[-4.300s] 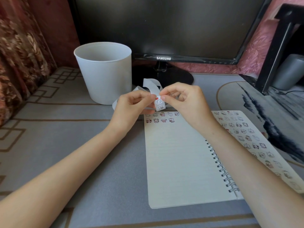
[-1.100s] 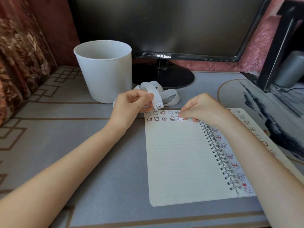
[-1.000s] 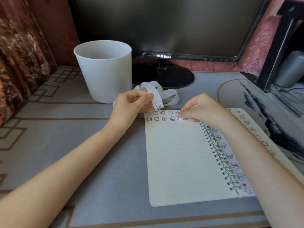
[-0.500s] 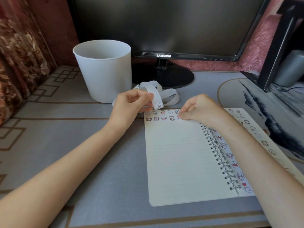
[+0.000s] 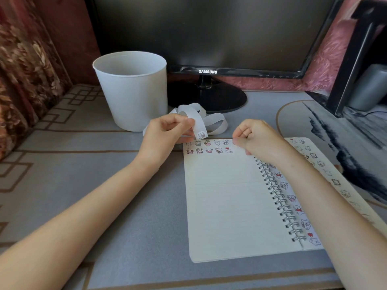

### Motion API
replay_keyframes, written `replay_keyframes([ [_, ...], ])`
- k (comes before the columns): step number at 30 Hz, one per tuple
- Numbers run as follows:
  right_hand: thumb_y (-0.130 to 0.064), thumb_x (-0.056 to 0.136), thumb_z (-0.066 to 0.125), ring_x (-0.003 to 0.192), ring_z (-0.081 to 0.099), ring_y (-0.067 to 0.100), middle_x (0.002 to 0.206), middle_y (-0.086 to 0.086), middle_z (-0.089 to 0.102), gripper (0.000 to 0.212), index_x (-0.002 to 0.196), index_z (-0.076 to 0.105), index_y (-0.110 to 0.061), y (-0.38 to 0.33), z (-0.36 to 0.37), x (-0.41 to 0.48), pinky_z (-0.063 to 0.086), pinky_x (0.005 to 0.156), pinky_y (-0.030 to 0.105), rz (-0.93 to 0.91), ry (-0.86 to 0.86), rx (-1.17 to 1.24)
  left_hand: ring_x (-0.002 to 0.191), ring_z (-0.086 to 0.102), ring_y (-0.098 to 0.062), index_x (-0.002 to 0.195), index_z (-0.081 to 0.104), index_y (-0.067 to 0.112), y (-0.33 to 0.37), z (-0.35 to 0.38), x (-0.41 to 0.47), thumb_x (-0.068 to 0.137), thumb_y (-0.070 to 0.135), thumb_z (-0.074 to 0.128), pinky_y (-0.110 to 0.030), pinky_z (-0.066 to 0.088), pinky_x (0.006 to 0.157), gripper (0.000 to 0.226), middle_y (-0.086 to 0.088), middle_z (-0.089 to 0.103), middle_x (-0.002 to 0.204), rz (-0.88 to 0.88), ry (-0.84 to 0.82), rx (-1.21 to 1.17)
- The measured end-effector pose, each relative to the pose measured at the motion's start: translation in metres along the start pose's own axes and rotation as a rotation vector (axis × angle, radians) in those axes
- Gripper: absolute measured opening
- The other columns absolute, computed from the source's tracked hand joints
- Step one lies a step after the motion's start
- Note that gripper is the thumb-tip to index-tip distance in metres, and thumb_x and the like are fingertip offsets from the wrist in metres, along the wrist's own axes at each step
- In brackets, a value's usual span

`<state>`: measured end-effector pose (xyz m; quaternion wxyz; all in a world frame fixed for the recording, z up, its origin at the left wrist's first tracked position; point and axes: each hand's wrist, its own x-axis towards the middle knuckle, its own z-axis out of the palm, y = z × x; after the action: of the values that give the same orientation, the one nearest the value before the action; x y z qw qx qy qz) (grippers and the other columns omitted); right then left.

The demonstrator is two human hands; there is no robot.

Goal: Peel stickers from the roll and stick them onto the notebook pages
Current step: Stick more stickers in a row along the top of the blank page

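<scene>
White paper sticker roll (image 5: 216,119) loops at centre frame, its end pinched in our left hand (image 5: 167,132); our right hand (image 5: 257,139), curled, contents unclear, touches the top edge of the notebook (image 5: 226,195), where its knuckles hide the row's end and we risk overlapping stickers (image 5: 209,151).

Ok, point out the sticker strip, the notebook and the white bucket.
sticker strip (image 5: 200,129), head view, hanging end.
notebook (image 5: 226,206), head view, bare left page.
white bucket (image 5: 134,101), head view, front wall.
</scene>
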<state>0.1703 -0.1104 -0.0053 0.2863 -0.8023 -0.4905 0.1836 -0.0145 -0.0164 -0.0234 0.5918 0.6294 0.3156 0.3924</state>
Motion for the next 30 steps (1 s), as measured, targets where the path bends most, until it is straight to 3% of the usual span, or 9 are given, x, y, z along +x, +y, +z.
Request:
replay_keyframes([
  [3, -0.04, 0.076, 0.076, 0.061, 0.055, 0.009, 0.079, -0.007, 0.061, 0.03, 0.09, 0.062, -0.018, -0.0013, 0.0013, -0.0023, 0.044, 0.062, 0.027, 0.005, -0.006, -0.001, 0.077, 0.069, -0.017, 0.075, 0.067, 0.009, -0.0005, 0.0001, 0.0006, 0.091, 0.011, 0.06, -0.026, 0.058, 0.076, 0.017, -0.005, 0.072, 0.078, -0.002, 0.002, -0.001],
  [6, -0.048, 0.069, 0.079, 0.072, 0.056, 0.008, 0.081, -0.012, 0.059, 0.04, 0.09, 0.06, -0.021, -0.0021, 0.0048, -0.0023, 0.041, 0.063, 0.027, -0.005, 0.006, -0.111, 0.079, 0.069, -0.018, 0.076, 0.067, 0.008, -0.0007, 0.0004, 0.0007, 0.091, 0.011, 0.06, -0.026, 0.058, 0.076, 0.016, -0.007, 0.072, 0.08, -0.002, 0.004, 0.002],
  [14, -0.024, 0.083, 0.069, 0.064, 0.056, 0.01, 0.079, -0.009, 0.063, 0.008, 0.085, 0.064, -0.02, 0.0039, 0.007, 0.0021, 0.049, 0.071, 0.032, -0.034, 0.049, -0.094, 0.078, 0.069, -0.018, 0.079, 0.067, 0.004, -0.0016, 0.0009, 0.0011, 0.09, 0.011, 0.06, -0.026, 0.058, 0.075, 0.014, -0.011, 0.071, 0.082, -0.002, 0.016, 0.015],
  [17, -0.032, 0.081, 0.072, 0.062, 0.056, 0.008, 0.08, -0.008, 0.063, 0.015, 0.086, 0.063, -0.02, 0.0032, 0.005, 0.0001, 0.046, 0.064, 0.027, -0.036, 0.036, -0.057, 0.079, 0.069, -0.018, 0.082, 0.066, 0.001, -0.0017, 0.0006, 0.0014, 0.09, 0.011, 0.06, -0.027, 0.058, 0.075, 0.014, -0.013, 0.07, 0.085, -0.002, 0.016, 0.014],
  [20, -0.033, 0.073, 0.08, 0.067, 0.058, 0.01, 0.084, -0.006, 0.063, 0.027, 0.088, 0.062, -0.02, 0.0035, 0.0012, -0.0006, 0.052, 0.07, 0.032, -0.032, -0.041, -0.019, 0.078, 0.069, -0.016, 0.082, 0.067, 0.002, -0.0018, 0.0008, 0.0011, 0.09, 0.011, 0.06, -0.026, 0.058, 0.075, 0.014, -0.01, 0.071, 0.083, -0.002, 0.014, 0.018],
  [26, -0.011, 0.082, 0.071, 0.063, 0.055, 0.008, 0.079, -0.006, 0.06, 0.018, 0.081, 0.059, -0.025, 0.0064, -0.001, 0.0029, 0.05, 0.069, 0.034, -0.039, -0.098, 0.004, 0.077, 0.069, -0.015, 0.082, 0.066, 0.0, -0.002, 0.0005, 0.0014, 0.09, 0.011, 0.06, -0.026, 0.058, 0.075, 0.015, -0.008, 0.071, 0.08, -0.006, 0.014, 0.012],
  [30, -0.019, 0.084, 0.069, 0.057, 0.056, 0.011, 0.08, -0.006, 0.061, 0.01, 0.088, 0.06, -0.02, 0.0057, 0.0004, 0.0014, 0.047, 0.063, 0.029, -0.035, -0.039, 0.047, 0.08, 0.069, -0.017, 0.084, 0.067, -0.001, -0.0025, 0.0003, 0.0016, 0.09, 0.012, 0.061, -0.027, 0.058, 0.076, 0.016, -0.01, 0.071, 0.083, -0.008, 0.016, 0.019],
])
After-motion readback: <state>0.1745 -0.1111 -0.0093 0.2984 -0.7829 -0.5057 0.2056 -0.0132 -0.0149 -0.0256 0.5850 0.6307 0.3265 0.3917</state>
